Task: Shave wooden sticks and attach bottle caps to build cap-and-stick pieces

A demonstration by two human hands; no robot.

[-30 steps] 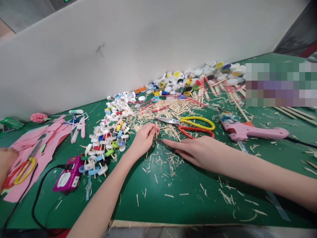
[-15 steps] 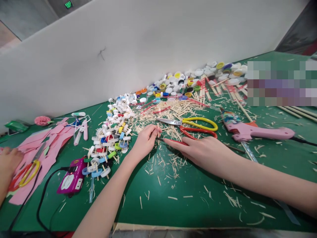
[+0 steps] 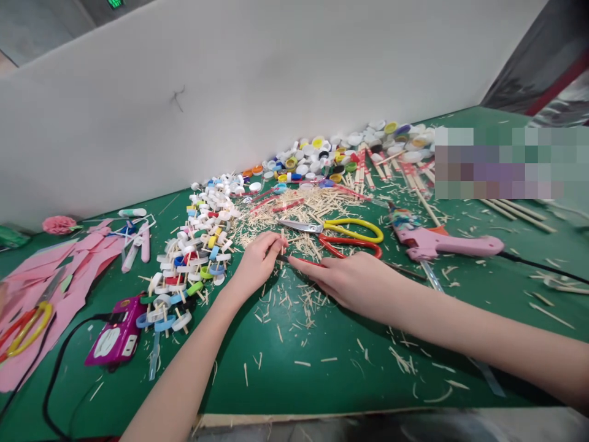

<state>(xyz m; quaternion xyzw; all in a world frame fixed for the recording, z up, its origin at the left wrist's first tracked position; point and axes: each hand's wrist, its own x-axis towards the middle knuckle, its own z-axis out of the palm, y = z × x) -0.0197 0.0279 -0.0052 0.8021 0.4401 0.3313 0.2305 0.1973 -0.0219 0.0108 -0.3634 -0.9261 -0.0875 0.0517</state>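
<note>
At the left, a purple plastic power strip point(image 3: 115, 334) is lying beside a long row of coloured plastic bottle caps threaded on wooden sticks point(image 3: 193, 258). Next to it, the person's left hand point(image 3: 255, 265) is pinching a short thin wooden stick point(image 3: 282, 240) between thumb and fingertips. It is holding the stick upright at the edge of the pile of pale wooden splinters point(image 3: 304, 212) on the green worktop point(image 3: 350, 387). The right hand point(image 3: 356, 281) is lying low, with fingers stretched toward the stick over a slim dark-and-red tool point(image 3: 297, 259). Whether it is gripping this tool I cannot tell. I am thinking the stick needs a firm pinch close to where the tool is meeting it, with the fingertips clear of the tip. Further right, the yellow-and-red handled scissors point(image 3: 352, 236) and the pink plastic glue gun point(image 3: 442, 244) are lying untouched.
</note>
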